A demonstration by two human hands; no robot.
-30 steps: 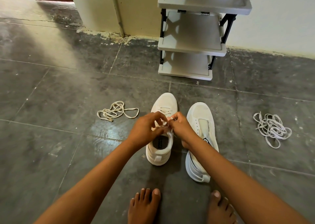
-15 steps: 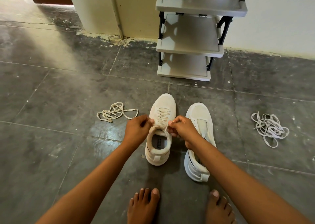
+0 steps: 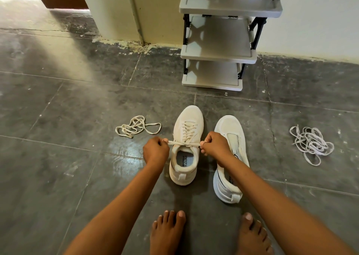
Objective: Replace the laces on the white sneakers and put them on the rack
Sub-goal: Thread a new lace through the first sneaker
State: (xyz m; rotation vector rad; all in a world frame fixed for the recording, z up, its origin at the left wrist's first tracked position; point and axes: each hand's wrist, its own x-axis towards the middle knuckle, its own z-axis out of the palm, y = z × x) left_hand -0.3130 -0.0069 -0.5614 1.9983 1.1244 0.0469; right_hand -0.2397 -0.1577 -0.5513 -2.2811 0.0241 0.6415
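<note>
Here, centre frame, the left hand [image 3: 156, 151] and right hand [image 3: 214, 146] each pinch one end of the lace [image 3: 184, 143], taut across the laced sneaker [image 3: 186, 146] on the floor [image 3: 58, 157]. Unlaced sneaker [image 3: 231, 157] just to its right; rack [image 3: 219, 58] at upper centre; loose laces lie at mid-left [image 3: 137, 126] & mid-right [image 3: 310, 144].

Two white sneakers on grey tile floor, toes twd rack. Left sneaker [image 3: 185, 144] upright, laced w/ cream lace [image 3: 184, 143], its ends pulled taut sideways over the tongue. Right sneaker [image 3: 231, 157] unlaced, tilted on its side. Cream lace bundle [image 3: 137, 126] lies left of shoes; white lace tangle [image 3: 310, 144] well to right. Grey tiered shoe rack [image 3: 217, 56] stands beyond, by wall.
</note>
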